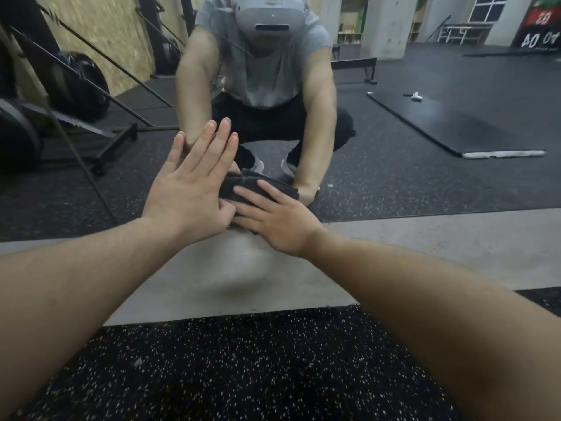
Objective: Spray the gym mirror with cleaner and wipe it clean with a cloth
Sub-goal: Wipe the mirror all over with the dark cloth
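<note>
- The left hand [188, 189] is laid flat on the mirror [425, 183], fingers straight.
- A dark cloth [243, 182] is pressed against the glass under the right hand [274, 220], low, just beside the left.

Black speckled rubber floor [243, 369] meets a grey concrete strip [425, 241] along the mirror's base

A gym — black speckled rubber floor [243, 369], a large wall mirror [425, 177] reflecting black round weight plates [82, 80], a flat black exercise mat [440, 123] and wooden cubby shelves [352, 22]
</note>
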A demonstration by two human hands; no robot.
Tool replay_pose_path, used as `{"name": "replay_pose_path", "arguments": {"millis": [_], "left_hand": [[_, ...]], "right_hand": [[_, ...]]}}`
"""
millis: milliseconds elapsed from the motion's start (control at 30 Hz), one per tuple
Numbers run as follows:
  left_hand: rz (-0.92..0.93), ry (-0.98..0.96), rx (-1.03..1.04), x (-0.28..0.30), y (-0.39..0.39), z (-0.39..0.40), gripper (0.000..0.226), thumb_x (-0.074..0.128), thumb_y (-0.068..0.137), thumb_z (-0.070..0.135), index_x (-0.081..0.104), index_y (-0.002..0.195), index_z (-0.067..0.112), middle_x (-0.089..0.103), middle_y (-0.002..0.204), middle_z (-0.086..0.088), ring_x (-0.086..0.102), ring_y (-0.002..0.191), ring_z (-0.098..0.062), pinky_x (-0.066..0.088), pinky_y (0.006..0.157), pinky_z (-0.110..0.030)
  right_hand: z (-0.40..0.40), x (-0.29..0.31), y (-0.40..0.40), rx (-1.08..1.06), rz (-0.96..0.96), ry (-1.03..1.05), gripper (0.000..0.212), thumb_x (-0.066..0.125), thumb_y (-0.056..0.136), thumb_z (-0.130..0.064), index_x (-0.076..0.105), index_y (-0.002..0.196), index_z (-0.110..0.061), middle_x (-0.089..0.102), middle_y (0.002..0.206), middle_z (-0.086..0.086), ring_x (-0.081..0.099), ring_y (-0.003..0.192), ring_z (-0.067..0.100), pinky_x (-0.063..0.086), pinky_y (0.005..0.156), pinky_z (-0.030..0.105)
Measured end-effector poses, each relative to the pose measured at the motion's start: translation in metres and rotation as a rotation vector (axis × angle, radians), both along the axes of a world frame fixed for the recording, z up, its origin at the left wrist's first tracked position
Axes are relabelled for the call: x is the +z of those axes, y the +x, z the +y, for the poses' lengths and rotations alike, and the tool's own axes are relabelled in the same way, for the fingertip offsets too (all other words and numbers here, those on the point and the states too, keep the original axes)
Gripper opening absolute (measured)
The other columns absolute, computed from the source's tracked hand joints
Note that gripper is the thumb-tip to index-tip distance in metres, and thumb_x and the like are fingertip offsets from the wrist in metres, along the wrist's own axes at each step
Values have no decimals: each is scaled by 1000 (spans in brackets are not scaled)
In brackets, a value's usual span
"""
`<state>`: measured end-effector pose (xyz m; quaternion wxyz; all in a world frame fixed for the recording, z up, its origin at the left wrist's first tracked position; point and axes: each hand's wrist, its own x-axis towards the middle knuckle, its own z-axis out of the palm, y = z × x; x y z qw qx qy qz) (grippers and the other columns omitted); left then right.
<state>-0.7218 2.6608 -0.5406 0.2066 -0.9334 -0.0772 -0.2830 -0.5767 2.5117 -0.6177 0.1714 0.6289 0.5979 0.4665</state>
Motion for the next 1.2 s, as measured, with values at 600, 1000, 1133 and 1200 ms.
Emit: {"name": "replay_pose_path", "arguments": {"millis": [600, 1000, 1133, 1200], "left_hand": [[45, -21, 8, 12, -9, -7, 84, 30, 89, 50, 13, 163, 14, -3, 171, 1, -7, 157, -12, 4, 127, -47], [-71, -64, 16, 114, -19, -2, 83, 22, 91, 49, 6, 163, 10, -6, 170, -3, -7, 157, -14, 1, 128, -45], [-81, -52, 16, 150, -8, -12, 83, 13, 92, 52, -4, 163, 13, -16, 170, -2, -18, 155, -11, -5, 127, -44], [-112, -34, 10, 172, -2, -18, 83, 13, 93, 53, -3, 163, 13, -15, 170, -3, -17, 155, -13, -5, 127, -45]], "right_hand": [[-159, 51, 83, -201, 154, 209, 60, 44, 99, -31, 32, 158, -29, 32, 165, 3, 22, 153, 36, 11, 125, 56], [-2, 153, 5, 42, 132, 331, 53, 49, 103, -31, 43, 155, -24, 33, 165, 1, 28, 154, 28, 13, 127, 53], [-63, 178, 36, -107, 270, 599, 54, 41, 105, -32, 35, 158, -22, 28, 167, 7, 20, 155, 34, 13, 125, 59], [-95, 192, 53, -214, 376, 755, 57, 34, 107, -34, 26, 161, -21, 20, 169, 8, 13, 157, 33, 6, 126, 57]]}}
